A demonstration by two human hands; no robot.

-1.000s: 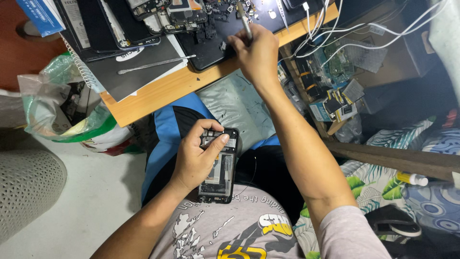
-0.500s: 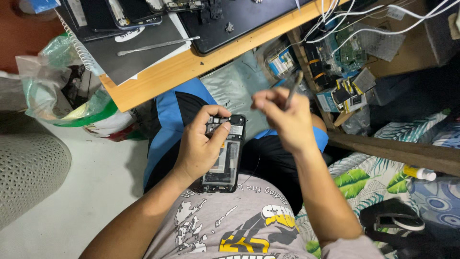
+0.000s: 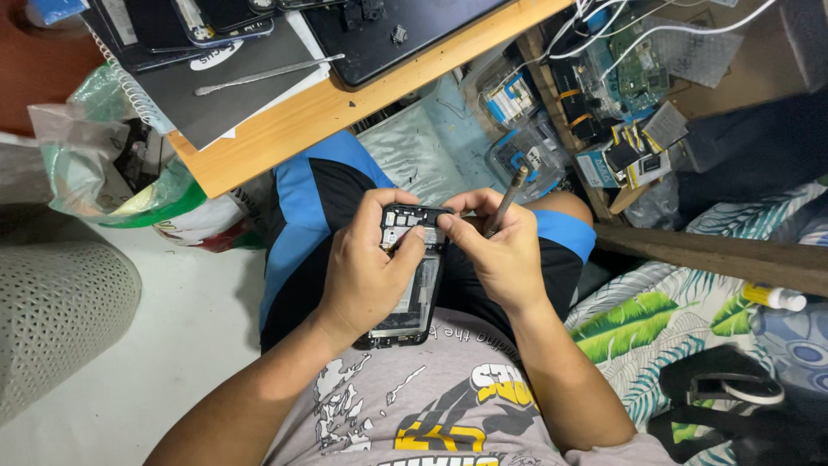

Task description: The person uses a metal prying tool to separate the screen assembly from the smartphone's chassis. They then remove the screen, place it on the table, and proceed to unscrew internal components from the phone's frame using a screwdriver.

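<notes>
Over my lap, the head view shows my left hand gripping an opened phone, its long axis running from my belly toward the desk, top end away from me. My right hand pinches a slim metal tool and touches the phone's upper edge. I judge this mid-disassembly; next calls for seating the tip precisely.
</notes>
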